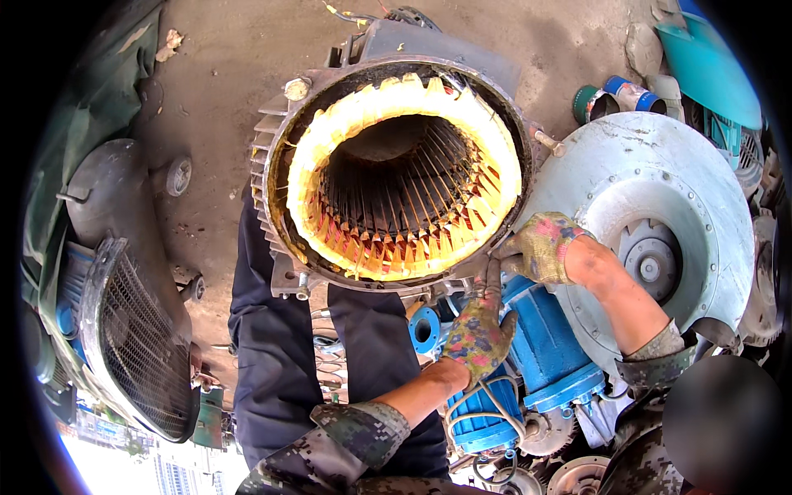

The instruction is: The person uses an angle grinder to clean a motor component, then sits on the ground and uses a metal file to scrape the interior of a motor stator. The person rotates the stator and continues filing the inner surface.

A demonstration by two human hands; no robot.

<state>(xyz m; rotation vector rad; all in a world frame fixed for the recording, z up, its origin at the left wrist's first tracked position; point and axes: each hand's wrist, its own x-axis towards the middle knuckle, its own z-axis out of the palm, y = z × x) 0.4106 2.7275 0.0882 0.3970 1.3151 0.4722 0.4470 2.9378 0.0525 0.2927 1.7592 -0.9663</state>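
Observation:
A motor housing (280, 177) with cooling fins stands before me, its round end uncovered. Inside its rim, a bright yellow-white ring of windings (312, 210) surrounds a dark slotted bore (429, 177). Bolts (297, 88) stick out at corners of the flange. My left hand (480, 337), in a patterned work glove, reaches to the lower right of the rim, fingers stretched out and thumb apart. Right beside it, my right hand (544, 247), in a matching glove, bends its fingers together against the same corner. Whatever lies under those fingertips is hidden.
A large grey-white blower casing (610, 157) stands close on the right. Blue motors (549, 342) with a looped cable lie below my hands. My dark trouser legs (276, 330) are under the housing. At left are a mesh-fronted casing (136, 338) and a green tarp (91, 124).

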